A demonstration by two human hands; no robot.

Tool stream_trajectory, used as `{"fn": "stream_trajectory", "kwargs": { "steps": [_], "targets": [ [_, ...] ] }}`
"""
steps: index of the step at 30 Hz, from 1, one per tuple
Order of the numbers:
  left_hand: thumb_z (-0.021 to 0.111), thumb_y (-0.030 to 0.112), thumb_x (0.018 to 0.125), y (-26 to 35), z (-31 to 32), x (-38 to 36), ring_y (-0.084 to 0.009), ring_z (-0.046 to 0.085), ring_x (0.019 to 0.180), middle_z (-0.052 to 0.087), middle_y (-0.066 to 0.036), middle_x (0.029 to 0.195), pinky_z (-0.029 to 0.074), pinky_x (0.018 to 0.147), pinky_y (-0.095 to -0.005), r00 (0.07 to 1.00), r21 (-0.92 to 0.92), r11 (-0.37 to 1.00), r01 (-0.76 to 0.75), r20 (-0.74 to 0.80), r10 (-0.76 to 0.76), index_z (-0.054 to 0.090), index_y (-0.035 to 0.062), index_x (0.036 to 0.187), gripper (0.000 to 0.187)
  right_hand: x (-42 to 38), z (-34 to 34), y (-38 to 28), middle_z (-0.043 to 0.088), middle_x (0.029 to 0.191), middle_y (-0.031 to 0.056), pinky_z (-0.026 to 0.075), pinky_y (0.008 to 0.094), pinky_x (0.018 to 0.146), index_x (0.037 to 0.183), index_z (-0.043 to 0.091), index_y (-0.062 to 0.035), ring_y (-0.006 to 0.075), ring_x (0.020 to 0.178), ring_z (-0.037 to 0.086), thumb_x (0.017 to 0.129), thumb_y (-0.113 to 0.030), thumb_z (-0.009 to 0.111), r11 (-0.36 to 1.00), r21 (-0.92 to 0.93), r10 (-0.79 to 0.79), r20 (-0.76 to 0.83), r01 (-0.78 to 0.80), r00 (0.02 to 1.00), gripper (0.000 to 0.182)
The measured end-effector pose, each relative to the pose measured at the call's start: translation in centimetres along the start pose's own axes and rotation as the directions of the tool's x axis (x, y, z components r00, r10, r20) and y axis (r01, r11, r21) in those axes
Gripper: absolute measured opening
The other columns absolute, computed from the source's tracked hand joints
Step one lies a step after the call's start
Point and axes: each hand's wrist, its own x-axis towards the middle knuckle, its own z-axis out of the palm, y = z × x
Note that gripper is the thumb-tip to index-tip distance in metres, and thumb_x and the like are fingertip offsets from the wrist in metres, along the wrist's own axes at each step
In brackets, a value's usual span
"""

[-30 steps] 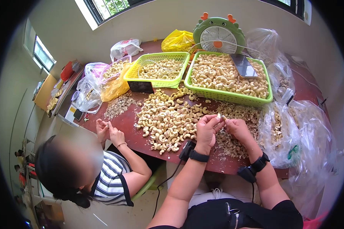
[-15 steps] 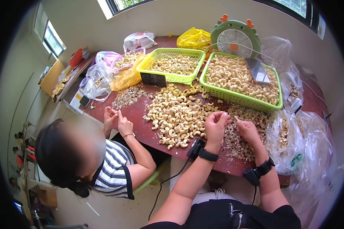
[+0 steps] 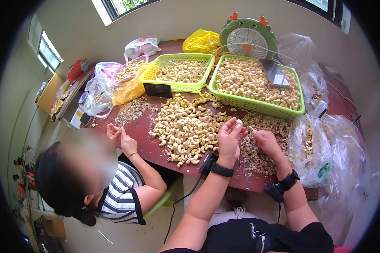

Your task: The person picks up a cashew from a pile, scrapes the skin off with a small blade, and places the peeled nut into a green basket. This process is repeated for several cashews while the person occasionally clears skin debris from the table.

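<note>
Two bare hands faced each other over the dark red table (image 3: 147,148), fingertips near but apart! The left hand (image 3: 229,137), palm turned up and fingers curled, pinched a single cashew kernel (image 3: 239,122) at its fingertips, and what a pale one: creamy, smooth, rounded at the end that showed, the rest tucked behind the fingers. Opposite, the right hand (image 3: 266,142) was closed, thumb and forefinger clamped on a small slim object (image 3: 251,128), too tiny to name.

Just left of the left hand sprawled a heap of cashews (image 3: 185,126), curved, cream to yellow, some with patches of pinkish-brown. Below and around the right hand spread brown skin flakes (image 3: 258,162), a papery, crumbly drift! Beyond both hands stood a green plastic basket (image 3: 257,106), brimming with cashews, a smartphone (image 3: 274,74) lying on top of them, and behind it a green cartoon-faced fan (image 3: 248,40). Farther off, to the hands' left, sat a yellow-green basket (image 3: 181,87), also holding cashews; to their right, clear plastic bags (image 3: 346,143) slumped, nuts showing through. Well left of the left hand, a co-worker in a striped top (image 3: 121,185) had both hands (image 3: 128,145) close together; what they gripped, I couldn't tell.
</note>
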Motion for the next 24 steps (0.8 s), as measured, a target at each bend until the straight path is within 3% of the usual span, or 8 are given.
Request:
{"fn": "stream_trajectory", "kwargs": {
  "steps": [7,11,21,24],
  "targets": [
    [0.047,-0.002,0.081,0.09,0.23,-0.17,-0.0202,0.057,0.082,0.054,-0.009,0.090,0.051,0.074,-0.0370,0.997,-0.023,0.997,0.071,0.045,-0.069,0.044,0.0001,0.107,0.026,-0.05,0.00,-0.15,0.042,0.048,-0.0046,0.027,0.0214,0.041,0.055,0.051,-0.0063,0.0043,0.044,0.034,0.085,-0.032,0.047,0.994,-0.066,-0.084,0.040,0.086,0.996,0.039],
    [0.047,-0.002,0.081,0.04,0.17,-0.11,-0.0202,0.057,0.081,0.055,-0.009,0.090,0.051,0.073,-0.0368,0.996,-0.023,0.997,0.076,0.039,-0.075,0.045,0.0007,0.106,0.026,-0.18,-0.04,-0.38,0.041,0.048,-0.0046,0.027,0.0217,0.041,0.055,0.050,-0.0061,0.0045,0.044,0.034,0.085,-0.032,0.047,0.999,-0.044,-0.006,0.044,0.008,0.999,0.039],
    [0.050,-0.001,0.080,0.14,0.22,-0.21,-0.0185,0.057,0.079,0.056,-0.008,0.089,0.052,0.070,-0.0346,0.995,-0.012,0.995,0.095,0.041,-0.095,0.047,0.0015,0.105,0.025,-0.20,0.06,-0.38,0.042,0.049,-0.0044,0.028,0.0218,0.041,0.056,0.050,-0.0054,0.0047,0.044,0.035,0.085,-0.032,0.047,0.997,-0.058,-0.053,0.071,0.057,0.996,0.039],
    [0.052,-0.001,0.079,-0.18,-0.04,-0.04,-0.0154,0.056,0.077,0.054,-0.006,0.088,0.052,0.070,-0.0317,0.997,0.022,0.997,0.073,-0.022,-0.073,0.047,-0.0012,0.105,0.026,-0.04,0.05,-0.11,0.042,0.049,-0.0041,0.029,0.0221,0.042,0.056,0.050,-0.0047,0.0049,0.045,0.035,0.085,-0.032,0.047,0.995,-0.063,-0.073,0.078,0.078,0.994,0.040]
  ]
}}
